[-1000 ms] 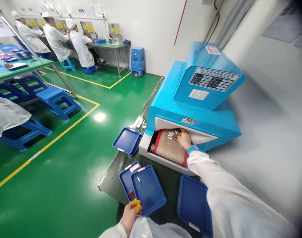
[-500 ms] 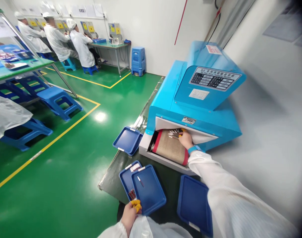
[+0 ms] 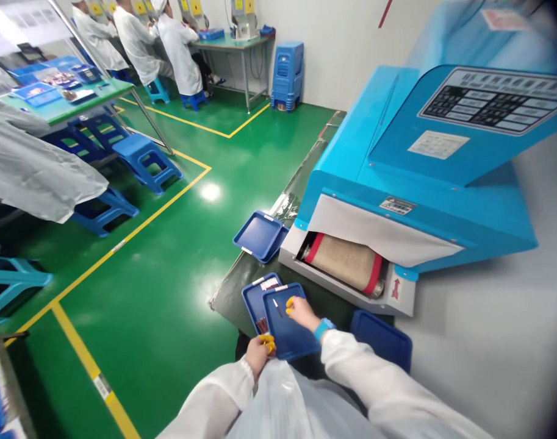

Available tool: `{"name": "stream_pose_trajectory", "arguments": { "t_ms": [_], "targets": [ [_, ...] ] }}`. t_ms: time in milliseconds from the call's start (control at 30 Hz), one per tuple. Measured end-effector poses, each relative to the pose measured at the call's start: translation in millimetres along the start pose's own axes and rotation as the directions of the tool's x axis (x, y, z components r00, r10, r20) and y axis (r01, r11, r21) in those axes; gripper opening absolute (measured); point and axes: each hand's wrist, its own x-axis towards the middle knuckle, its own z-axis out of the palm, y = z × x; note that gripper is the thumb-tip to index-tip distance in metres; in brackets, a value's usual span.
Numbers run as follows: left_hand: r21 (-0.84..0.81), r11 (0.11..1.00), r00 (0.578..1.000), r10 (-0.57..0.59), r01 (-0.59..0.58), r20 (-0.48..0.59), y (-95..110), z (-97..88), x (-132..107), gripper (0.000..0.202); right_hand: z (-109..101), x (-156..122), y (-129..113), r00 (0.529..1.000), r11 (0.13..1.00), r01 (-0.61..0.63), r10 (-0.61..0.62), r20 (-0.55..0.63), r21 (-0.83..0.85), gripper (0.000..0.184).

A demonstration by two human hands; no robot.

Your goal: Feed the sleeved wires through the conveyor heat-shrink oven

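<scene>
My right hand (image 3: 303, 313), with yellow finger cots, is over the front blue tray (image 3: 296, 338). Its thumb and forefinger tips are slightly apart, close to a thin dark piece with a white end (image 3: 277, 306) lying in that tray. At the tray's near left corner, my left hand (image 3: 258, 353) has its cot-covered fingers curled together; what they hold, if anything, is unclear. Just beyond it, dark reddish slender pieces (image 3: 262, 326) lie in the partly covered rear tray (image 3: 252, 295). White-ended pieces (image 3: 269, 283) sit at that tray's far end.
A blue conveyor machine (image 3: 355, 177) with a mesh belt (image 3: 346, 261) and white flap (image 3: 379, 228) stands on the table (image 3: 230, 292). Stacked trays (image 3: 258, 235) are left of it; another tray (image 3: 383, 338) is at right. Co-workers (image 3: 180, 52) sit farther away.
My right hand has drawn back from the belt opening to the front tray. The white-ended pieces on the belt are no longer visible. My left hand stays by the trays; the view has shifted.
</scene>
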Motion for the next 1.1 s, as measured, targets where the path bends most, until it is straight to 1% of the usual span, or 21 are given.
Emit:
{"name": "stream_pose_trajectory", "arguments": {
  "t_ms": [67,133,233,333,400,467,500,600,667,733,800,833,900,967,1033,1067,1100],
  "targets": [
    [-0.001,1.0,1.0,0.002,-0.002,-0.002,0.0,-2.6,0.3,0.014,27.8,1.4,-4.3,0.998,0.996,-0.055,0.054,-0.017,-0.071,0.017],
    [-0.002,1.0,1.0,0.002,-0.002,-0.004,-0.2,-6.8,-0.4,0.014,42.7,3.4,-8.3,0.995,0.985,-0.085,0.074,-0.071,-0.153,0.02],
    [0.004,1.0,1.0,-0.004,0.004,-0.022,-1.0,-14.6,-1.5,0.013,52.5,5.5,-11.8,0.989,0.964,-0.099,0.068,-0.13,-0.248,0.018],
    [0.022,1.0,0.999,-0.012,0.013,-0.044,-1.2,-21.3,-1.7,0.014,55.3,6.7,-11.0,0.993,0.955,-0.068,0.037,-0.111,-0.288,0.021],
    [0.036,0.999,0.999,-0.015,0.017,-0.052,-0.1,-23.6,-1.3,0.014,52.7,6.4,-9.4,0.996,0.956,-0.043,0.019,-0.084,-0.29,0.022],
    [0.047,0.999,0.998,-0.017,0.02,-0.053,2.9,-23.9,-0.9,0.014,43.9,3.8,-7.9,0.997,0.968,-0.025,0.005,-0.079,-0.249,0.019],
    [0.051,0.999,0.999,-0.016,0.019,-0.051,5.3,-23.2,-0.8,0.013,36.9,1.4,-7.3,0.996,0.98,-0.015,-0.002,-0.085,-0.201,0.016],
    [0.062,0.998,0.999,0.003,0.0,-0.034,16.6,-16.7,0.2,0.011,8.1,-10.7,-7.4,0.994,0.997,0.044,-0.038,-0.099,0.056,0.011],
    [0.057,0.997,0.999,0.045,-0.044,-0.008,27.6,-7.5,1.4,0.017,-11.6,-21.2,-9.2,0.992,0.966,0.1,-0.079,-0.094,0.24,0.01],
    [0.033,0.993,0.993,0.111,-0.112,0.033,40.2,5.7,2.7,0.031,-25.6,-31.8,-11.8,0.988,0.925,0.147,-0.122,-0.091,0.351,0.009],
    [0.001,0.985,0.981,0.172,-0.173,0.092,52.3,21.3,3.0,0.04,-32.2,-42.1,-14.1,0.987,0.908,0.161,-0.141,-0.081,0.386,0.009],
    [-0.014,0.981,0.973,0.193,-0.193,0.13,57.6,28.9,2.5,0.041,-33.3,-47.1,-14.8,0.987,0.909,0.16,-0.143,-0.074,0.386,0.01],
    [-0.037,0.977,0.955,0.215,-0.212,0.206,65.5,42.1,0.3,0.038,-35.0,-56.6,-15.0,0.987,0.912,0.159,-0.145,-0.066,0.378,0.01],
    [-0.049,0.976,0.941,0.218,-0.213,0.26,69.5,50.2,-2.1,0.035,-41.4,-63.7,-13.5,0.988,0.912,0.157,-0.146,-0.059,0.379,0.011],
    [-0.062,0.978,0.934,0.211,-0.201,0.288,70.3,51.6,-1.9,0.038,-57.6,-64.7,-10.3,0.986,0.918,0.168,-0.152,-0.073,0.36,0.011],
    [-0.059,0.978,0.937,0.207,-0.199,0.283,69.9,49.7,-0.2,0.04,-70.1,-62.1,-7.9,0.984,0.925,0.172,-0.149,-0.094,0.339,0.011],
    [-0.045,0.979,0.945,0.206,-0.201,0.255,69.0,46.0,2.9,0.042,-85.4,-57.3,-5.1,0.979,0.933,0.184,-0.147,-0.139,0.31,0.011]
  ]
}}
